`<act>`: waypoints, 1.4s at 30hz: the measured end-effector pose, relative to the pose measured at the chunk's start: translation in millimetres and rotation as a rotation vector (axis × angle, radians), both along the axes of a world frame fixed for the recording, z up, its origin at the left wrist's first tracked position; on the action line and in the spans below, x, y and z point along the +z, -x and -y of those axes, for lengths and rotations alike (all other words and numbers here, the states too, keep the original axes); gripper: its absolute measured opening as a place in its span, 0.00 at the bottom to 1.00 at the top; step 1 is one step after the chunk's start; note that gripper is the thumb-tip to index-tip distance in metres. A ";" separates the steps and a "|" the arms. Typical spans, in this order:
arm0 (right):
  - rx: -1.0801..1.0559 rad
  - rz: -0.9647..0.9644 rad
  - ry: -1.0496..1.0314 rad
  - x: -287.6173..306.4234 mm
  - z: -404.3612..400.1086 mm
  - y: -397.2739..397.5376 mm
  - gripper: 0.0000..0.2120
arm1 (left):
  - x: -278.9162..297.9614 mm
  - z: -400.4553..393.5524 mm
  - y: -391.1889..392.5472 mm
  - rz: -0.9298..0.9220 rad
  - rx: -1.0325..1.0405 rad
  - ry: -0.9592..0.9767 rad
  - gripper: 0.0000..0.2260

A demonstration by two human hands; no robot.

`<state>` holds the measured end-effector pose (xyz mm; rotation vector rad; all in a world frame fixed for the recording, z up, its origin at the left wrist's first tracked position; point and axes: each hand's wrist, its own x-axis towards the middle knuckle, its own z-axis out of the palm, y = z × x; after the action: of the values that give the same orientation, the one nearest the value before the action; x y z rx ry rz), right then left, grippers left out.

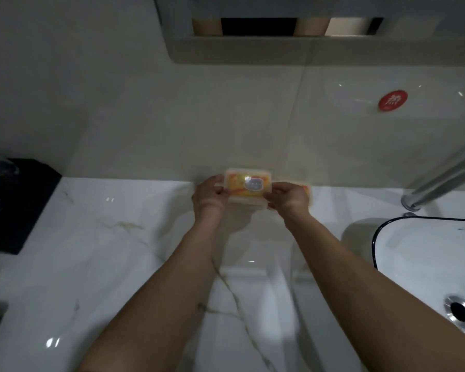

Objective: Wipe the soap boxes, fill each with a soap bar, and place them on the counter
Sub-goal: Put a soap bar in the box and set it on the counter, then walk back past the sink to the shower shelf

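A translucent soap box [247,185] with a yellow-orange soap bar showing through its lid and a pale sticker on top is held at the back of the white marble counter [118,251], close to the wall. My left hand [208,196] grips its left end and my right hand [289,197] grips its right end. A second box [308,190] of the same kind peeks out behind my right hand, mostly hidden. Whether the held box touches the counter is unclear.
A white basin [414,251] with a dark rim and a metal drain [458,308] lies at the right, with a chrome tap [440,181] above it. A black cloth or bag [14,202] lies at the counter's left end. A mirror frame hangs above.
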<state>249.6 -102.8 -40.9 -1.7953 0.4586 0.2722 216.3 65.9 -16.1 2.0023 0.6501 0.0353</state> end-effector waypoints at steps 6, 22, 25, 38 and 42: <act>0.054 0.038 0.118 -6.8 1.6 -19.2 0.07 | -8.3 -1.8 -17.9 0.038 -0.091 -0.056 0.17; 0.117 0.047 0.224 -26.4 2.9 -26.1 0.12 | -22.0 -1.6 -21.7 -0.081 -0.124 -0.111 0.20; 0.149 0.016 0.278 -11.1 2.1 -22.8 0.20 | -14.5 -0.7 -20.7 -0.099 -0.179 -0.161 0.20; 0.258 0.321 0.599 106.3 60.9 68.1 0.24 | 84.8 55.1 40.4 0.194 -0.372 -0.631 0.17; 0.163 0.380 0.646 139.2 86.7 112.9 0.25 | 114.1 78.2 68.7 0.280 -0.433 -0.608 0.17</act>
<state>136.7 -189.5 98.3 -2.4548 0.1269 -0.1299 147.6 -12.3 98.0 2.6185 0.0040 0.2748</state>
